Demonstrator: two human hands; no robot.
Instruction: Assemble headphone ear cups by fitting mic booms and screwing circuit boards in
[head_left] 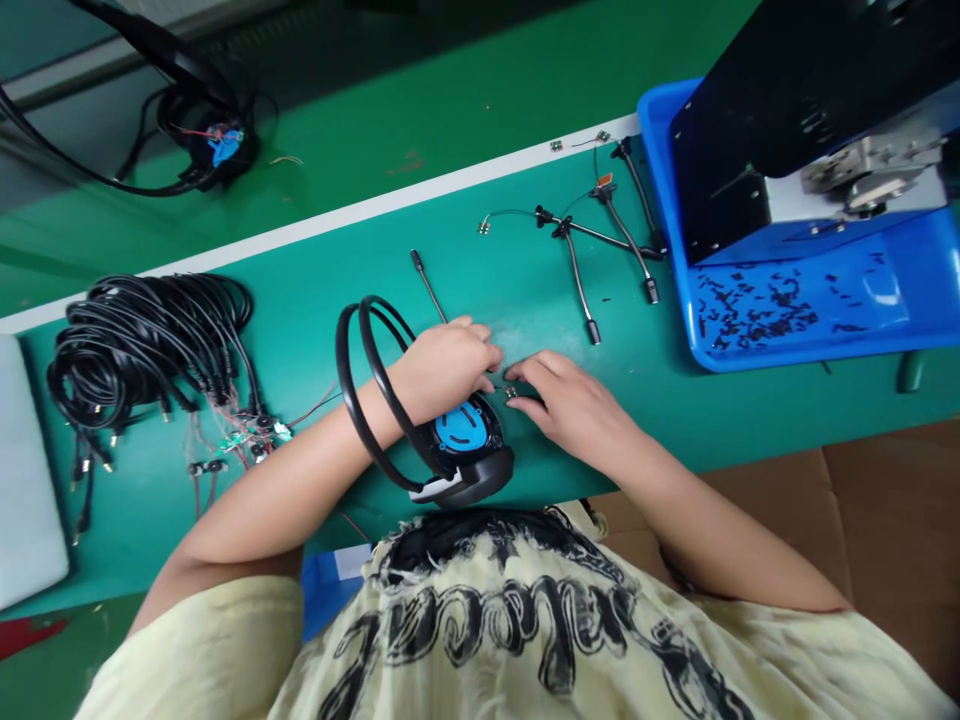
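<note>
A black headset lies at the table's front edge, its double headband looped over my left forearm and its blue-backed ear cup facing up. Just above that cup is my left hand, fingers curled in; whatever they grip is hidden. A thin microphone boom sticks out beyond this hand, its lower end out of sight. To the right, my right hand pinches a tiny circuit board between thumb and forefinger, close to the left fingertips.
Coiled black cables with wired boards lie at left beside a white foam block. Several microphone booms lie at upper right. A blue tray holds black scraps under a machine. Another headset sits at the back.
</note>
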